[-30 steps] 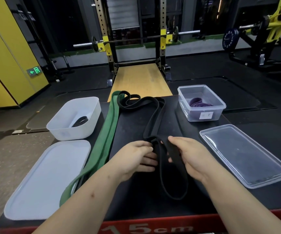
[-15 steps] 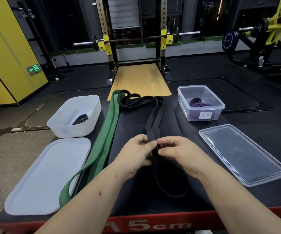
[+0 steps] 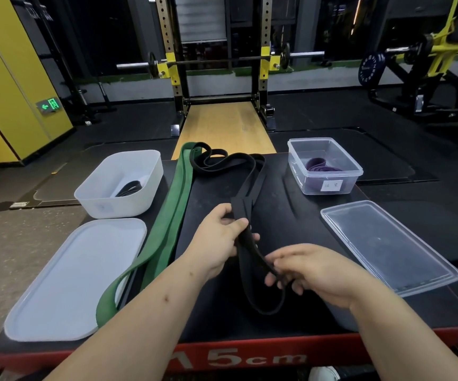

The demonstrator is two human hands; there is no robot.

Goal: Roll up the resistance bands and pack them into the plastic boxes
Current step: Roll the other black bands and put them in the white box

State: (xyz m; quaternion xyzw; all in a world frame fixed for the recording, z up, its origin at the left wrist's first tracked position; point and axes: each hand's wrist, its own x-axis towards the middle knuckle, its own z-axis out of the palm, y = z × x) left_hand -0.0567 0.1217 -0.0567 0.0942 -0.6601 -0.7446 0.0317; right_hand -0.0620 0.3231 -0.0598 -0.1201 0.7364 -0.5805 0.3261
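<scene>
A black band [image 3: 250,182] lay lengthwise on the desk [image 3: 291,204], just right of the green band [image 3: 173,215], its long axis pointing away from the person; the left hand [image 3: 219,237] gripped its doubled strands; the right hand [image 3: 313,270], fingers curled, pinched the near loop.

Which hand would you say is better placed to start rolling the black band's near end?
Probably right: the right hand pinches the black band close to its near loop; the left hand grips farther up.
</scene>
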